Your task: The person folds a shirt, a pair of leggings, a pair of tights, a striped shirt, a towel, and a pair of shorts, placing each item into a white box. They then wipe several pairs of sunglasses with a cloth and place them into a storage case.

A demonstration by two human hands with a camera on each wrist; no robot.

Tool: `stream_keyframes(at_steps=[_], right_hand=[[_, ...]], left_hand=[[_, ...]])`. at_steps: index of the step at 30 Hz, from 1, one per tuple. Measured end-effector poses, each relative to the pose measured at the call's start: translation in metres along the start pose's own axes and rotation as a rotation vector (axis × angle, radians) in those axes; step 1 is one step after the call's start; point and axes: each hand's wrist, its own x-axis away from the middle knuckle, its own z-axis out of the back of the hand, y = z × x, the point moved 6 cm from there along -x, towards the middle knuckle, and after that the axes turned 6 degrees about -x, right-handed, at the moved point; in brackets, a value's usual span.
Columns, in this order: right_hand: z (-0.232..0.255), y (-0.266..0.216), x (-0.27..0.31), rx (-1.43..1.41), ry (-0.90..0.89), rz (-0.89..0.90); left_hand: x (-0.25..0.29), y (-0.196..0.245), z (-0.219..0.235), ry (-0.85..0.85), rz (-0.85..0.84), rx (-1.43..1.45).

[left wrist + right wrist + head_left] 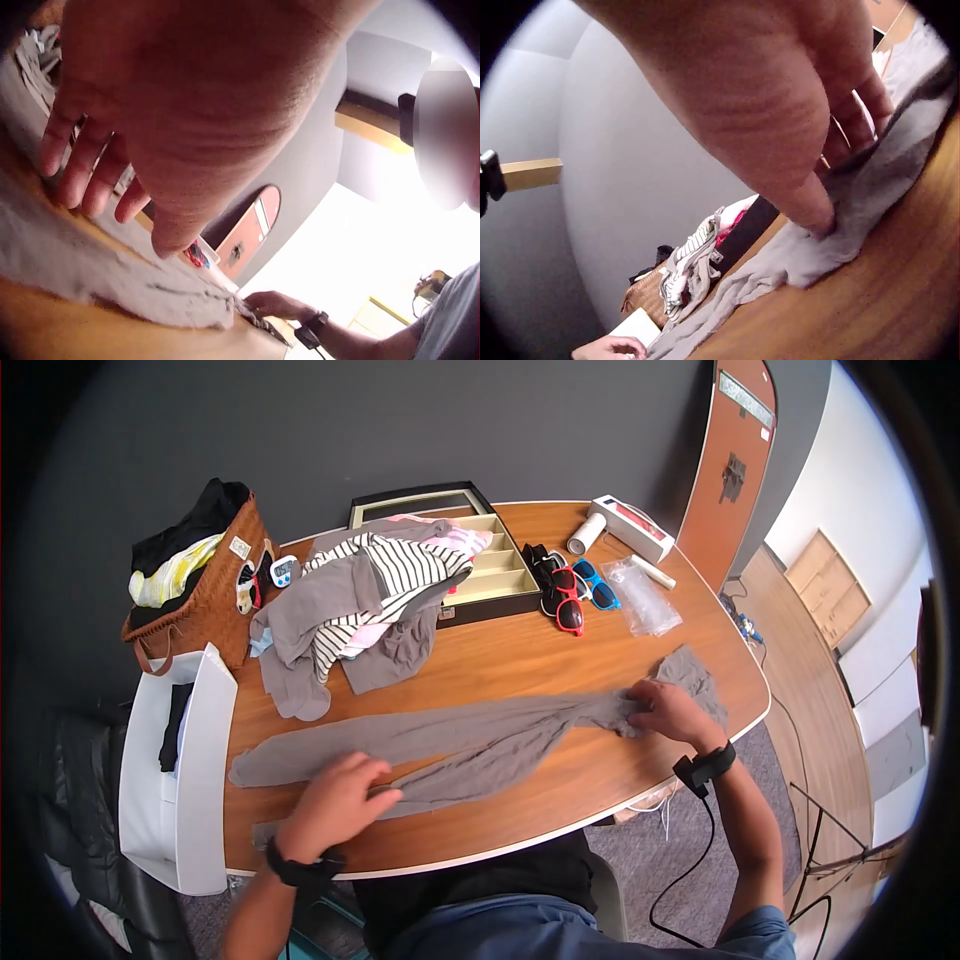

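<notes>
A long grey garment (480, 725) lies stretched across the wooden table, its two leg-like lengths spread toward the left and its fabric bunched near the right end. At the bunched part, the right hand (672, 712) pinches the cloth between thumb and fingers. The right wrist view has that thumb pressed into the grey fabric (855, 217), with the fingers on its far side. Over the left part of the garment is the left hand (340, 800), fingers loosely extended. In the left wrist view the left hand (172, 112) holds nothing, its palm above the cloth.
Piled clothes (370, 595) lean on a compartmented box (500, 575) at the back. A woven basket (205, 600) and white bin (205, 760) stand left. Sunglasses (568, 605), a plastic bag (645, 600) and a white box (632, 528) lie back right.
</notes>
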Motion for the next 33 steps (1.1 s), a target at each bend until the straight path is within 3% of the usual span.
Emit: stream_keyframes(at_steps=[2, 3, 6, 8, 10, 14, 16, 19, 20, 22, 24, 26, 27, 29, 30, 32, 33], right_hand=[[-0.006, 0.011, -0.002, -0.056, -0.099, -0.199], [-0.006, 0.011, -0.002, -0.054, -0.098, -0.2], [-0.003, 0.007, 0.002, -0.083, -0.073, -0.131], [0.0, -0.002, 0.004, -0.075, -0.029, 0.06], [0.002, -0.009, 0.009, -0.078, -0.008, 0.107], [0.008, -0.007, 0.03, -0.022, 0.004, 0.284], [0.012, -0.009, 0.045, -0.032, -0.024, 0.245], [0.003, -0.018, 0.059, -0.008, -0.325, 0.259], [0.006, -0.016, 0.058, -0.01, -0.322, 0.258], [0.019, 0.004, 0.053, -0.414, -0.286, 0.007], [0.029, 0.024, 0.036, -0.468, -0.194, -0.075], [0.038, 0.034, 0.018, -0.185, -0.039, -0.144], [0.034, 0.042, 0.011, -0.186, -0.034, -0.142], [0.027, 0.047, -0.003, 0.093, 0.027, 0.058], [0.026, 0.05, -0.007, 0.091, 0.025, 0.065], [0.027, 0.066, -0.013, 0.092, 0.063, -0.116], [0.027, 0.068, -0.012, 0.167, 0.07, -0.067]], left_hand=[[-0.013, 0.025, -0.015, -0.036, -0.139, -0.039], [-0.023, 0.033, -0.018, -0.035, -0.14, -0.038], [-0.064, 0.066, -0.022, -0.015, -0.338, 0.105], [-0.099, 0.084, -0.037, 0.002, -0.416, 0.156], [-0.126, 0.1, -0.067, -0.09, -0.525, 0.16], [-0.15, 0.102, -0.098, -0.081, -0.547, 0.1], [-0.15, 0.095, -0.099, -0.058, -0.43, 0.006], [-0.151, 0.091, -0.1, -0.058, -0.382, -0.014], [-0.152, 0.091, -0.1, -0.059, -0.385, -0.016], [-0.153, 0.09, -0.102, -0.062, -0.371, -0.029], [-0.152, 0.091, -0.102, -0.062, -0.374, -0.05], [-0.151, 0.092, -0.098, -0.056, -0.381, -0.075], [-0.15, 0.093, -0.096, -0.055, -0.379, -0.097], [-0.146, 0.09, -0.09, -0.051, -0.371, -0.122], [-0.143, 0.086, -0.086, -0.025, -0.364, -0.175], [-0.133, 0.077, -0.075, 0.001, -0.346, -0.231], [-0.126, 0.071, -0.064, 0.023, -0.345, -0.17]])
